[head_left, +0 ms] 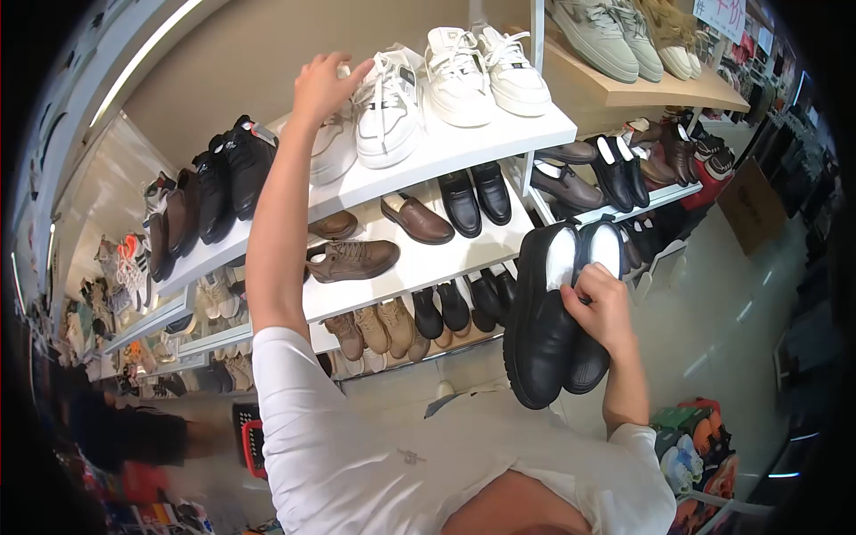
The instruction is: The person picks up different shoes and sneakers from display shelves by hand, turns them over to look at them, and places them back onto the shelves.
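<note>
My left hand [325, 87] reaches up to the top white shelf, directly over a white sneaker [333, 153] that my wrist partly covers. Its thumb is stretched out toward the neighbouring white lace-up sneaker [389, 111], the fingers spread and slightly bent. On the right, my right hand [599, 308] grips a pair of black leather shoes [541, 343] by their openings, toes pointing down and pale insoles showing. The pair hangs in front of the shelves, clear of them. Another pair of white sneakers [459, 85] stands farther right on the same shelf.
Black shoes [242, 169] stand at the shelf's left. Below, a white shelf [446, 259] carries brown shoes [417, 219] and black loafers [461, 205]. A wooden shelf [660, 92] juts out at upper right. A blurred person [134, 432] is at lower left, near a red-handled basket [252, 446].
</note>
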Demonstrator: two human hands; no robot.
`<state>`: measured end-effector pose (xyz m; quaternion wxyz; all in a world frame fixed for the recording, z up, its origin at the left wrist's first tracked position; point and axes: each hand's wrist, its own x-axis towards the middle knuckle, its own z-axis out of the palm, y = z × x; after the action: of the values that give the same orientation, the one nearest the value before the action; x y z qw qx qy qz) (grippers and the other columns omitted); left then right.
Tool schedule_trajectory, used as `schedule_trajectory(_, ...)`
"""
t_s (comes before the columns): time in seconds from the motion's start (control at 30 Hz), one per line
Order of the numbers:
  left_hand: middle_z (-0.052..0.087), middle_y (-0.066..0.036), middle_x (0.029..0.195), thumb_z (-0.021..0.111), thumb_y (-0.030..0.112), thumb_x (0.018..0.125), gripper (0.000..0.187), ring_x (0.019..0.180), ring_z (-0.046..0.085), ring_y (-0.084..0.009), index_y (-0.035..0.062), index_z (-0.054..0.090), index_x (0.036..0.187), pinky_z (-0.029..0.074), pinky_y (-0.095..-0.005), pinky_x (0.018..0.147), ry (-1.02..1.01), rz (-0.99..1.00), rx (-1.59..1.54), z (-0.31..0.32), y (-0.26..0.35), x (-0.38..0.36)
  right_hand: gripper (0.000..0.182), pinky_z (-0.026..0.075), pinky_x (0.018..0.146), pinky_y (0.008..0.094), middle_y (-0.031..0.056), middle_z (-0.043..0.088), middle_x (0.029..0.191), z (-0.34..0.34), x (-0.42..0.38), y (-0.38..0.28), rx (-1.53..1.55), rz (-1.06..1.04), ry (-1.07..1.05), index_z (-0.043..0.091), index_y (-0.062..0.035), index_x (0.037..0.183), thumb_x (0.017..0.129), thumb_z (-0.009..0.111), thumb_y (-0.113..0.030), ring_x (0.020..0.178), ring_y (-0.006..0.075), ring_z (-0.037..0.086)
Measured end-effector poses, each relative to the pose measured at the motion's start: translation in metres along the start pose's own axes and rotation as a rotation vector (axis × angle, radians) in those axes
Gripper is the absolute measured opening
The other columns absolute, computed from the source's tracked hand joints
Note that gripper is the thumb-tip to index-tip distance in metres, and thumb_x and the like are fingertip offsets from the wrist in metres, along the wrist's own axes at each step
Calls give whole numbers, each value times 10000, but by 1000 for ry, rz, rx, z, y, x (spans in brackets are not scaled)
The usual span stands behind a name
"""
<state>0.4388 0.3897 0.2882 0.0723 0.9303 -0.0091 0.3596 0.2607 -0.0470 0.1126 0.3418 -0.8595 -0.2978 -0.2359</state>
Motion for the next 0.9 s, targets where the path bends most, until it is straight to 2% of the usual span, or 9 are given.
schedule_trajectory(0.03,638,-186,1221,591,605,854,623,1171,572,-347,78,684,1172,408,-445,1022,-1,17,-23,9,-7,7,324,379,507,373,76,457,615,-1,-5,-1,-22,16,10,455,-37,599,735,745,-89,586,249,485)
schedule_trajectory(0.13,591,-175,1323,416,782,821,851,1281,507,-355,102,629,1287,385,-458,1059,-402,-180,-32,31,-18,32,332,382,512,377,81,454,612,0,-16,-4,1,94,38,447,-41,598,739,742,-104,582,251,480)
schedule_trajectory(0.3,622,-236,1239,441,690,884,747,1176,583,-379,66,651,1237,428,-437,1014,-593,-178,-24,23,-3,35,335,375,514,373,80,447,603,11,-32,-12,-33,196,50,449,-39,590,744,737,-115,578,246,473)
schedule_trajectory(0.37,643,-232,1195,494,651,880,702,1109,617,-373,53,660,1209,458,-432,964,-280,87,107,34,-13,36,337,373,515,372,78,444,600,17,-32,-15,-29,218,74,450,-38,587,745,736,-116,578,245,469)
schedule_trajectory(0.4,643,-232,1195,494,651,880,702,1109,617,-373,53,660,1209,458,-432,964,-283,95,106,37,-14,37,329,354,522,367,80,430,604,18,-32,-18,-15,220,72,445,-25,595,753,726,-91,583,246,447)
schedule_trajectory(0.47,694,-168,1096,533,628,855,674,1012,662,-307,75,653,1223,490,-404,897,-308,40,-138,43,-18,39,321,335,530,362,82,417,607,20,-32,-23,-6,222,70,441,-13,603,761,716,-66,588,247,425)
schedule_trajectory(0.7,681,-209,1112,556,614,866,614,1021,660,-312,93,702,1154,501,-379,880,-545,-138,-466,38,-13,53,321,349,527,365,80,428,603,27,-28,-38,-15,239,93,448,-18,597,749,725,-74,586,245,442)
schedule_trajectory(0.77,702,-201,1059,558,644,846,632,996,671,-306,93,729,1105,505,-375,864,-456,-182,-55,39,1,51,322,360,518,369,80,437,599,29,-29,-40,-20,238,101,454,-23,589,737,733,-86,579,245,457)
schedule_trajectory(0.9,728,-154,927,510,693,828,672,931,685,-333,89,764,977,513,-431,822,-155,-131,-67,56,-26,53,321,335,514,360,79,419,594,25,-24,-42,43,228,151,447,-12,592,744,725,-63,572,232,428)
